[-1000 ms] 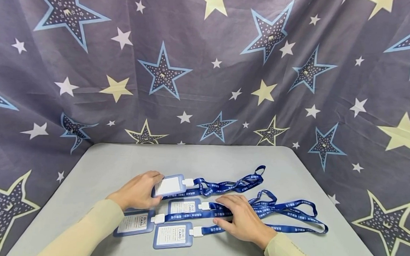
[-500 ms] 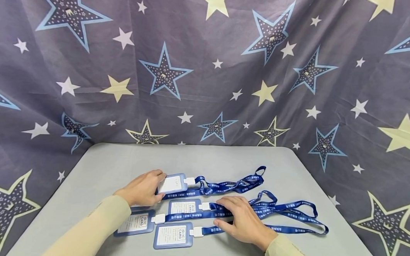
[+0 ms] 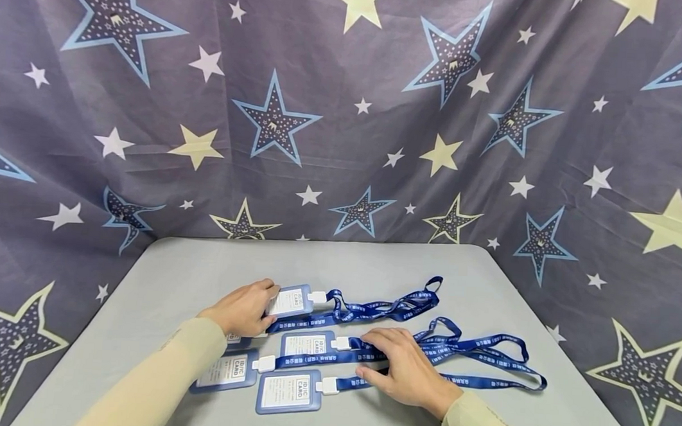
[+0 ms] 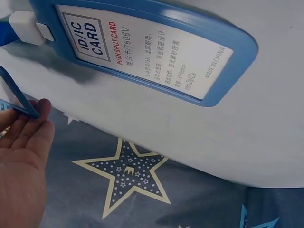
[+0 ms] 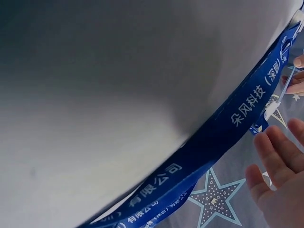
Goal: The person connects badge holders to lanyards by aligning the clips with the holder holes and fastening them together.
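My left hand (image 3: 246,309) pinches the left end of the farthest blue badge holder (image 3: 292,302), its printed card facing up. In the left wrist view, the fingertips lie under that holder's edge (image 4: 18,97). A white clip (image 3: 317,297) joins it to a bunched blue lanyard (image 3: 365,312). My right hand (image 3: 408,364) rests over the lanyards of the nearer holders, its fingers loosely bent. In front lie a middle holder (image 3: 308,345), a left holder (image 3: 225,370) and a nearest holder (image 3: 288,392). Another holder (image 3: 236,340) is mostly hidden by my left hand and wrist.
The grey table (image 3: 199,270) has rounded far corners. Looped lanyard ends (image 3: 501,360) spread to the right of my right hand. A star-patterned curtain (image 3: 345,129) hangs behind and along both sides.
My left hand has shifted slightly away and to the right, taking the far badge holder along. The holder's tilt has changed, and its card print now shows. The right hand stays in place.
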`<control>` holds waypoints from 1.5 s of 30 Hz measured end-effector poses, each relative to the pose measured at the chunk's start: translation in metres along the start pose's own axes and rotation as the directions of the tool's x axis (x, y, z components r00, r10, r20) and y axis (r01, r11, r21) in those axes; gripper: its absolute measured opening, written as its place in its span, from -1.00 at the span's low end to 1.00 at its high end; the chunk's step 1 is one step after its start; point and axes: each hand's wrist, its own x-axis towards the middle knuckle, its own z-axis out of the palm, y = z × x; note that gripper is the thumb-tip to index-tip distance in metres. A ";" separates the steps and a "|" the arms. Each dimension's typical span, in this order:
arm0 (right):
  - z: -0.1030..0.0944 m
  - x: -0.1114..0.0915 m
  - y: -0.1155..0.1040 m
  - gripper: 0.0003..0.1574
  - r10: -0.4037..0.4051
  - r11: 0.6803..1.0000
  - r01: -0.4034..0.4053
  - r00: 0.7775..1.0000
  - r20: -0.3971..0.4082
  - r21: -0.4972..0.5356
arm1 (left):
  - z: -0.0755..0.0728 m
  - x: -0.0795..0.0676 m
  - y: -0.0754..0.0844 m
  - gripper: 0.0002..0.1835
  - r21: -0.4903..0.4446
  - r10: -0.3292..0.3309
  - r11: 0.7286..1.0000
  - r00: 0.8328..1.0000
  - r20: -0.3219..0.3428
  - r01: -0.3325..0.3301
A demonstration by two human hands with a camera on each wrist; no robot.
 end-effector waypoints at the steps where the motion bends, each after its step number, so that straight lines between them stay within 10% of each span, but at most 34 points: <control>1: 0.000 0.000 0.000 -0.28 0.000 1.000 0.000 1.000 0.001 0.002 | 0.000 0.001 0.000 -0.26 0.002 0.000 1.000 1.000 0.004 0.000; 45: -0.006 -0.002 -0.004 -0.27 0.011 1.000 -0.011 1.000 0.011 0.015 | 0.012 0.013 0.013 -0.36 0.010 -0.090 0.996 0.993 0.076 0.089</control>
